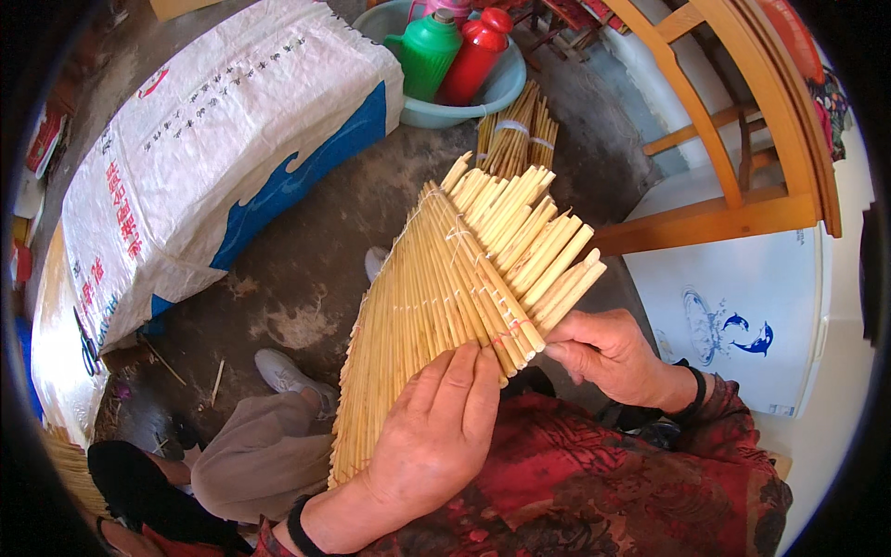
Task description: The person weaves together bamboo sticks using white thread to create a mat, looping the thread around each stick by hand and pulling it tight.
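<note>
A mat of pale dry plant stalks, stitched together with rows of white thread, slants across my lap. At its right side a layer of thicker cut stalks sticks out past the stitched edge. My left hand is closed on the mat's near edge, the fingers lying over the stalks and the thumb hidden. My right hand is pinched beside the cut ends at the near right corner, its fingertips partly behind the stalks. What lies between those fingertips is too small to make out. A bit of red thread shows near that corner.
A large white and blue woven sack fills the upper left, with scissors by its near end. Beyond the mat stand stalk bundles and a basin holding flasks. A wooden frame is right; a person's trousered leg is left.
</note>
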`<action>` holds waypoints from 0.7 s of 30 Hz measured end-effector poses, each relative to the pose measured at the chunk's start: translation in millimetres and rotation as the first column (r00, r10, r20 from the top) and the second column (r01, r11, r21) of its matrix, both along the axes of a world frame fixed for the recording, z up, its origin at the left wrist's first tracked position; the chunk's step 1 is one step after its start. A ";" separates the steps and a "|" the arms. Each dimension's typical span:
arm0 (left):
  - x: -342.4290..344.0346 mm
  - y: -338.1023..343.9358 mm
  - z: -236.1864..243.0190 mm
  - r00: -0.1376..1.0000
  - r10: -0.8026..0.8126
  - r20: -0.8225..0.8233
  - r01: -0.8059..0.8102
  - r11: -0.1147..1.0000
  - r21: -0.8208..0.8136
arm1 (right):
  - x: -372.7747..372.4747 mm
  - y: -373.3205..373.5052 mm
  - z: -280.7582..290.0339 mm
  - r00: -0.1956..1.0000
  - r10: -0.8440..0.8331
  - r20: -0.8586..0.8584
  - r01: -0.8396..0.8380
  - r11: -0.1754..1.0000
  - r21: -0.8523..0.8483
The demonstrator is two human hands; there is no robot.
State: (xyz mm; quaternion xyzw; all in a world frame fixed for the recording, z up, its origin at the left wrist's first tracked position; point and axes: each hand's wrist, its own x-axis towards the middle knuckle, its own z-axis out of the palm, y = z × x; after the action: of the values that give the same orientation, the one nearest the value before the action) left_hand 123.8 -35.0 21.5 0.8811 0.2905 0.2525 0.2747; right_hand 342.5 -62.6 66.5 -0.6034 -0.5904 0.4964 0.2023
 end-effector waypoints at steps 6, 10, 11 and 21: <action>9.7 6.3 8.1 0.996 0.048 -0.078 -0.044 0.998 0.052 | -1.3 5.8 2.7 0.975 -0.159 -0.152 0.131 0.975 -0.179; 17.5 12.6 12.5 0.976 0.090 -0.197 -0.065 0.990 0.128 | -5.3 15.9 6.0 0.944 -0.221 -0.246 0.151 0.950 -0.274; 19.0 13.7 12.3 0.975 0.091 -0.202 -0.062 0.987 0.147 | -5.1 20.1 7.4 0.942 -0.229 -0.244 0.147 0.938 -0.314; 19.6 16.4 1.4 0.985 0.125 -0.118 -0.082 0.945 0.316 | -13.6 25.9 -1.1 0.859 -0.310 -0.408 0.140 0.909 -0.393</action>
State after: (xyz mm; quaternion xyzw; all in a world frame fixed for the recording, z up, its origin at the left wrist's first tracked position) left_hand 143.4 -18.5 22.9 0.9120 0.3115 0.2480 0.0988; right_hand 328.9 -36.6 65.4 -0.5597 -0.3514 0.6948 0.2837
